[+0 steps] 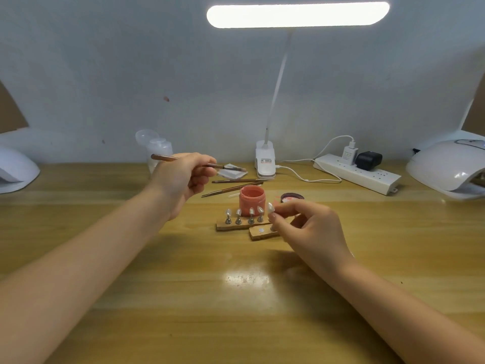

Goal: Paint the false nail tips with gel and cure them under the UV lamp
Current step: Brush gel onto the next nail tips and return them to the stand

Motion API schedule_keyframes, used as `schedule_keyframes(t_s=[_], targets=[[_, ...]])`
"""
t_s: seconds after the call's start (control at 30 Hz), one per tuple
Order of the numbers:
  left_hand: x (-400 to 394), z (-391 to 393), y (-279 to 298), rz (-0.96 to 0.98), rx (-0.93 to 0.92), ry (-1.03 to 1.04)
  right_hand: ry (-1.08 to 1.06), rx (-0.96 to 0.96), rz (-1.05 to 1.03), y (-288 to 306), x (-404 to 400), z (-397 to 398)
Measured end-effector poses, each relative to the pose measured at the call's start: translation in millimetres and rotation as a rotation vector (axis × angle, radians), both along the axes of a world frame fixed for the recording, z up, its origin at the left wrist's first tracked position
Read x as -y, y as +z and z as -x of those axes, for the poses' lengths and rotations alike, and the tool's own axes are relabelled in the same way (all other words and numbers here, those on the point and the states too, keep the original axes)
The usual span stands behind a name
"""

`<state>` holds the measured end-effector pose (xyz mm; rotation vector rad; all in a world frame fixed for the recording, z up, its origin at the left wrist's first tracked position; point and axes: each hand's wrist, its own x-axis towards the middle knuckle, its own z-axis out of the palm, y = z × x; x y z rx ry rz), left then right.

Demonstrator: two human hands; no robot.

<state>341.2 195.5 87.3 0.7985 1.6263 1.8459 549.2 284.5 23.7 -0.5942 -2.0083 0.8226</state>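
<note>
My left hand [183,177] holds a copper-coloured gel brush [162,158] above the table, its tip pointing right over the white wipes. My right hand [307,224] pinches one false nail tip on its small metal stand [270,208], lifted just above the short wooden holder [262,232]. Several more clear nail tips stand in a row on the longer wooden holder [244,215]. Behind them sits an open pink gel jar [251,197], with its lid [292,197] lying to the right. A white UV lamp [448,166] stands at the far right.
Two more brushes [236,185] lie behind the jar near a stack of white wipes [232,173]. A clip-on desk lamp [265,160], a power strip with plugs [359,172], a clear bottle [157,151] and a second white lamp [15,169] at far left line the wall.
</note>
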Motion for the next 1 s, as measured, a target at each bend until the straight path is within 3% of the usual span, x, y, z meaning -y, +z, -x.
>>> schedule_keyframes(t_s=[0.1,0.2,0.53,0.8,1.0], targets=[[17.3,-23.8,-7.7,-0.191,-0.125,-0.041,0.001,-0.093,0.055,7.7,0.3,-1.7],[32.0,-47.9,-20.4,-0.316,-0.380,-0.031,-0.006,-0.152,0.069,13.6,-0.9,-4.3],[44.8,-81.1,-37.6,-0.313,-0.787,-0.058,-0.005,-0.162,0.020,15.0,-0.2,-4.8],[45.5,-84.0,-39.7,-0.312,-0.859,-0.068,0.000,-0.171,0.005,14.4,-0.2,-5.2],[48.0,-83.5,-40.1,-0.345,-0.793,-0.086,0.001,-0.166,-0.003,13.6,-0.8,-5.2]])
